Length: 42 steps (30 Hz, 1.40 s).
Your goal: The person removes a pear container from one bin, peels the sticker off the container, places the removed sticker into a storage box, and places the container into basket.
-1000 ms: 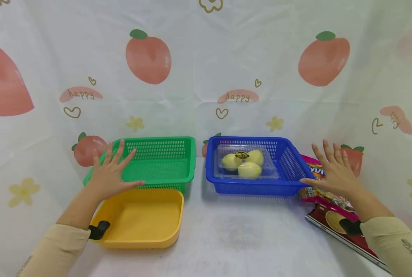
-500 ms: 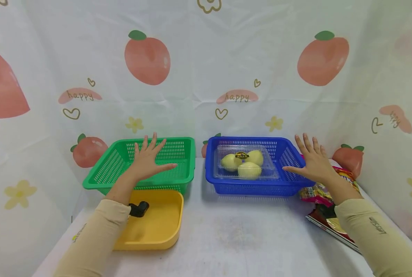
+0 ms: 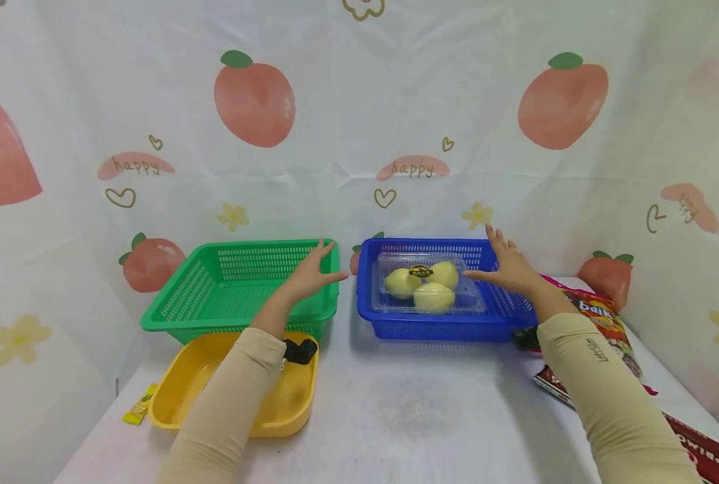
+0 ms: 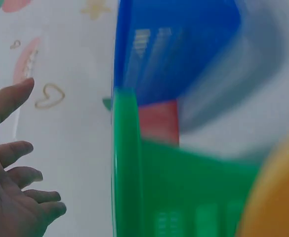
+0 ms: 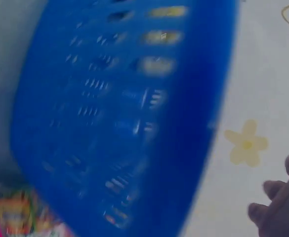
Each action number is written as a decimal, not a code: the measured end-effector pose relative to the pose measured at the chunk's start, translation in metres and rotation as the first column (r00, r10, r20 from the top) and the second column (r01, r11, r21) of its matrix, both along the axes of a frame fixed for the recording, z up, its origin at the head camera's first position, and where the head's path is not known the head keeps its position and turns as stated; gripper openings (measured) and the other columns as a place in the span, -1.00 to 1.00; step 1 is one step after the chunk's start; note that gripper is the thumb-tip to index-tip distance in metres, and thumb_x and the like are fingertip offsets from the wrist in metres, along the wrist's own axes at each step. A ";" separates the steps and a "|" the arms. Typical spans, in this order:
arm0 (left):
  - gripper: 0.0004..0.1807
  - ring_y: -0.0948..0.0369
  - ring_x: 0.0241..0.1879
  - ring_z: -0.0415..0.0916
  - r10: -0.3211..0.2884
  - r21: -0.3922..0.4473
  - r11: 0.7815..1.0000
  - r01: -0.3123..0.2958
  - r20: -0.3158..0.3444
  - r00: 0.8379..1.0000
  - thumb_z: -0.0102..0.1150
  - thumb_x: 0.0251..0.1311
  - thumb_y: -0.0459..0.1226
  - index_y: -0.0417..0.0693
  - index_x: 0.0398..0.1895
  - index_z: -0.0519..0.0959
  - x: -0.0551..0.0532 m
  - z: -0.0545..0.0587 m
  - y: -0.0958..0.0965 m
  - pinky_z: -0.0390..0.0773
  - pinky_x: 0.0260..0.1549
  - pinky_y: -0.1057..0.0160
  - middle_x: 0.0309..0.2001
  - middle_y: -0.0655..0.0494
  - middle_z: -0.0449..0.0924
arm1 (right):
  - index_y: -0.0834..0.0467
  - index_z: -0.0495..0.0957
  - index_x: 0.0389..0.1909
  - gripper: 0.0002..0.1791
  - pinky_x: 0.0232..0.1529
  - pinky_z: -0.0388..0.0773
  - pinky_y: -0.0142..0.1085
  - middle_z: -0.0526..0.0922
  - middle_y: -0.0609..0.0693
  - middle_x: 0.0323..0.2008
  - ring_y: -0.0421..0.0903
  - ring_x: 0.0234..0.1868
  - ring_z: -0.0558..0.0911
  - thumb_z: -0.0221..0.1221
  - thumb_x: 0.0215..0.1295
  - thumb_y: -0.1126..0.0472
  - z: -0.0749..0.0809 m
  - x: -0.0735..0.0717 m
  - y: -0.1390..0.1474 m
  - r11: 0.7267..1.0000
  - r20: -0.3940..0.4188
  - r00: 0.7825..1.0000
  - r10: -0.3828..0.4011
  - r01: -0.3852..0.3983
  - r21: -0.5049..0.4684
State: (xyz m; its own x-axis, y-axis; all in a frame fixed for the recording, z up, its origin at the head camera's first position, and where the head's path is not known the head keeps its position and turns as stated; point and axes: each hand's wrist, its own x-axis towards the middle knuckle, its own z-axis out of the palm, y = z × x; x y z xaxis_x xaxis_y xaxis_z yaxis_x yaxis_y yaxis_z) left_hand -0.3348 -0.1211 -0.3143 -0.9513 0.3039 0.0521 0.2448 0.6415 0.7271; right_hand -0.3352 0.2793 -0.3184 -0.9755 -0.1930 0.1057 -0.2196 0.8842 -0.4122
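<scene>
A clear lidded box (image 3: 435,282) with three pale yellow-green, round fruits lies in the blue basket (image 3: 444,329). My left hand (image 3: 306,274), fingers spread and holding nothing, hovers over the right side of the green basket (image 3: 244,323). Above the blue basket's right part, just right of the box, is my right hand (image 3: 509,269), its thumb apart from the fingers and nothing in it. In the left wrist view the left hand (image 4: 18,182) shows loosely bent fingers touching nothing. Only some fingertips of the right hand (image 5: 280,197) appear in the right wrist view.
A yellow tub (image 3: 281,430) stands before the green basket, with a small yellow packet (image 3: 140,405) left of it. Snack bags (image 3: 601,312) and a dark red box (image 3: 707,447) lie at the right, partly behind my right arm. A patterned curtain (image 3: 359,134) hangs behind.
Both hands have moved inward: the left rightward across the green basket, the right leftward over the blue one. The small yellow packet and more of the snack bags have come into view.
</scene>
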 end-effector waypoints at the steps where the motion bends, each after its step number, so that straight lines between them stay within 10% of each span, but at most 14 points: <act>1: -0.12 -0.06 0.47 -0.41 0.003 0.034 0.999 -0.004 0.018 1.000 0.15 0.21 -0.07 0.07 0.48 -0.12 -0.001 -0.001 0.006 -0.07 0.36 -0.20 0.50 -0.01 -0.42 | -0.04 -0.62 0.41 0.23 0.27 -0.30 0.38 -0.48 0.28 0.44 0.45 0.38 -0.36 0.13 0.11 -0.31 0.000 -0.003 -0.002 1.000 0.030 1.000 0.003 -0.002 -0.026; 8: -0.12 -0.01 0.48 -0.31 0.053 0.250 0.965 -0.078 0.104 0.993 0.12 0.24 -0.24 0.08 0.49 -0.20 -0.005 -0.010 0.047 0.01 0.37 -0.11 0.51 -0.02 -0.30 | -0.08 -0.72 0.36 0.18 0.26 -0.15 0.38 -0.56 0.27 0.42 0.42 0.39 -0.31 0.09 0.21 -0.22 0.000 -0.014 -0.010 0.961 0.224 0.973 0.060 0.004 -0.275; 18: -0.11 -0.11 0.39 0.04 0.119 0.442 0.876 -0.190 0.184 0.976 -0.04 0.17 -0.55 -0.03 0.49 -0.22 -0.008 -0.034 0.076 0.26 0.26 -0.08 0.46 -0.12 -0.06 | -0.14 -0.57 0.42 -0.02 0.31 -0.26 0.33 -0.62 0.15 0.43 0.26 0.44 -0.43 0.03 0.34 -0.07 -0.016 -0.030 -0.009 0.777 0.410 0.885 0.220 0.096 -0.622; 32: -0.22 -0.13 0.42 -0.05 0.202 0.445 0.848 -0.288 0.230 0.952 -0.20 0.18 -0.55 -0.03 0.48 -0.11 -0.010 -0.058 0.093 0.23 0.23 -0.21 0.47 -0.13 -0.12 | -0.09 -0.47 0.45 0.01 0.27 -0.09 0.36 -0.66 0.22 0.40 0.41 0.38 -0.42 0.12 0.29 0.10 -0.038 -0.038 -0.011 0.852 0.553 0.793 0.257 0.084 -0.516; 42: -0.21 0.03 0.48 -0.30 0.209 0.463 0.835 -0.297 0.233 0.950 -0.25 0.17 -0.56 -0.02 0.48 -0.14 -0.011 -0.061 0.092 -0.06 0.39 -0.05 0.51 0.05 -0.29 | -0.19 -0.54 0.42 0.04 0.22 -0.30 0.44 -0.78 0.22 0.35 0.37 0.38 -0.48 0.11 0.30 0.16 -0.046 -0.038 -0.009 0.808 0.548 0.777 0.310 0.089 -0.582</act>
